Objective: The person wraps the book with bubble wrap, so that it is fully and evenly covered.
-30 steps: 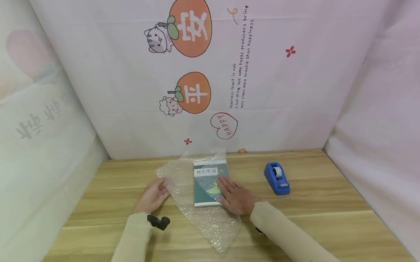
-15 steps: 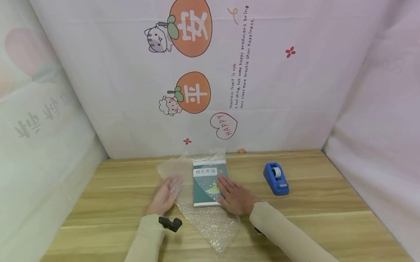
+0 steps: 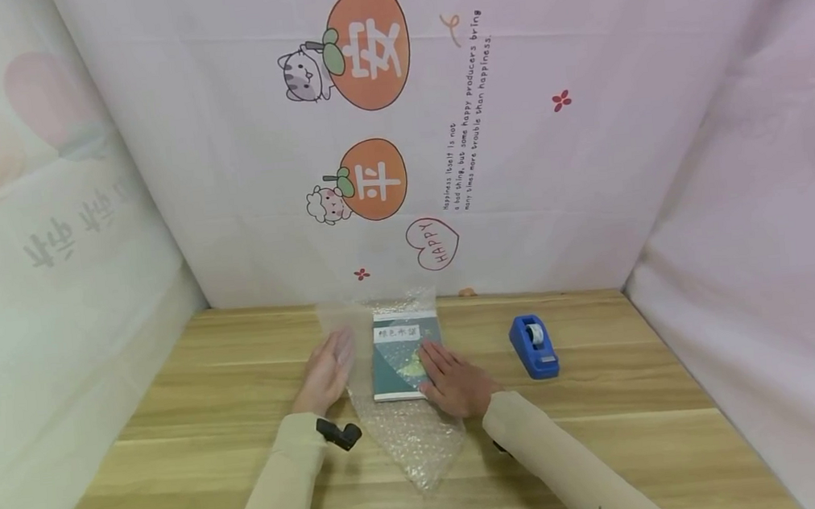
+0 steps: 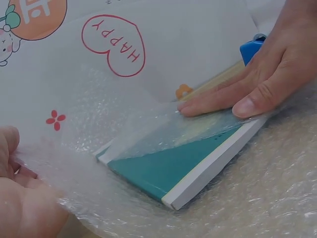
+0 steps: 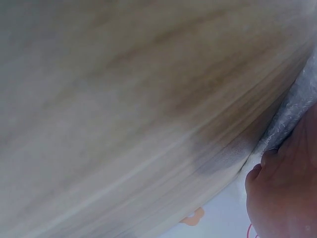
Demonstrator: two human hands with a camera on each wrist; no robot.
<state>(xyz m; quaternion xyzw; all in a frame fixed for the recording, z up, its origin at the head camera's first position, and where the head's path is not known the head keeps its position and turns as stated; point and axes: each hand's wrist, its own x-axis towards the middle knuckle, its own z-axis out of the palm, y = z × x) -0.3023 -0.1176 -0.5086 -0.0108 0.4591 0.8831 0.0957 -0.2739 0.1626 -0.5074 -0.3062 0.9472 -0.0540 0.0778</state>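
Observation:
A teal book with white borders [image 3: 397,368] lies on a sheet of bubble wrap [image 3: 412,440], one flap of which is folded over its right part. My right hand [image 3: 458,383] rests flat on that flap, fingers stretched across the book's right side. My left hand [image 3: 326,371] is at the left edge of the wrap, fingers extended against the raised left flap. The left wrist view shows that flap standing up between my left hand [image 4: 29,198] and the book [image 4: 163,171]. In the right wrist view, my right hand [image 5: 285,188] appears beside the wrap.
A blue tape dispenser [image 3: 534,348] with a roll of clear tape stands right of the book on the wooden table [image 3: 611,422]. A printed white cloth [image 3: 259,138] hangs behind, close to the wrap's far edge, and white cloth walls flank both sides.
My left hand has moved right and slightly away from me, raising the left flap of bubble wrap and bringing it toward the book. My right hand stays in place on the book.

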